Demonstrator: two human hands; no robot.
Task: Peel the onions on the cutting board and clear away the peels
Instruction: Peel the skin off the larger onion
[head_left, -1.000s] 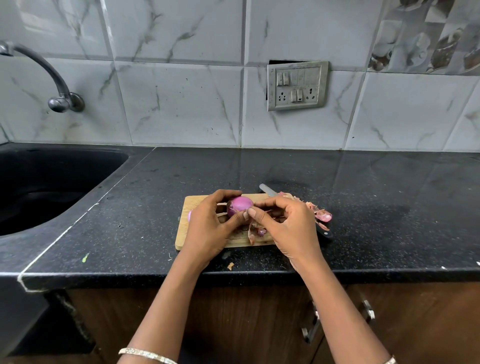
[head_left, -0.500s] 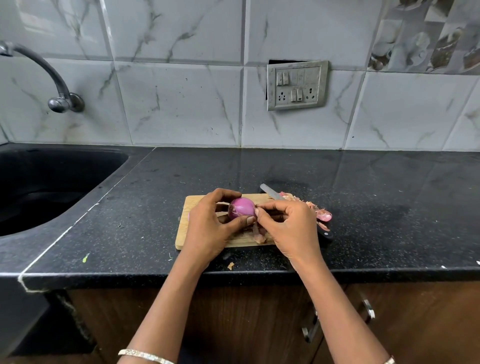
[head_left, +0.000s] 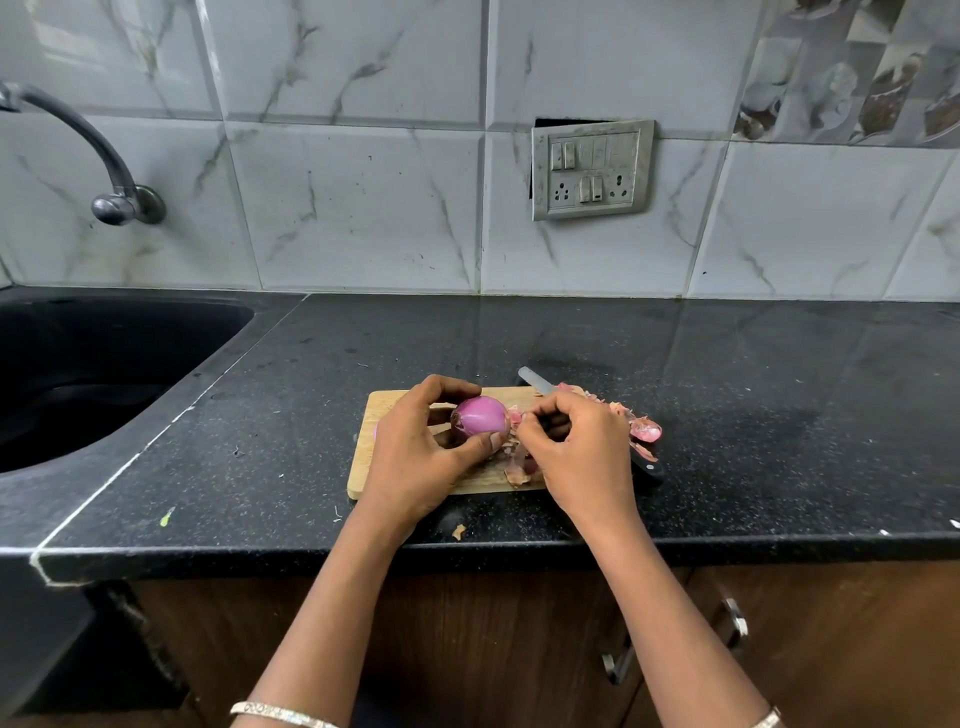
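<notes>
My left hand grips a purple onion above the wooden cutting board, fingers over its top and thumb under it. Right beside the onion, my right hand pinches a strip of peel at the onion's right side. Loose pink-brown peels lie along the board's right edge and under my right hand. A sliver of another pink onion shows behind my left hand, mostly hidden.
A knife lies behind my right hand, blade toward the wall, its black handle poking out at the right. A black sink with a tap sits to the left. A peel scrap lies near the counter's front edge.
The onion has turned in my left hand and shows more bare purple skin. My right hand shifted slightly right, pulling peel off the onion's side.
</notes>
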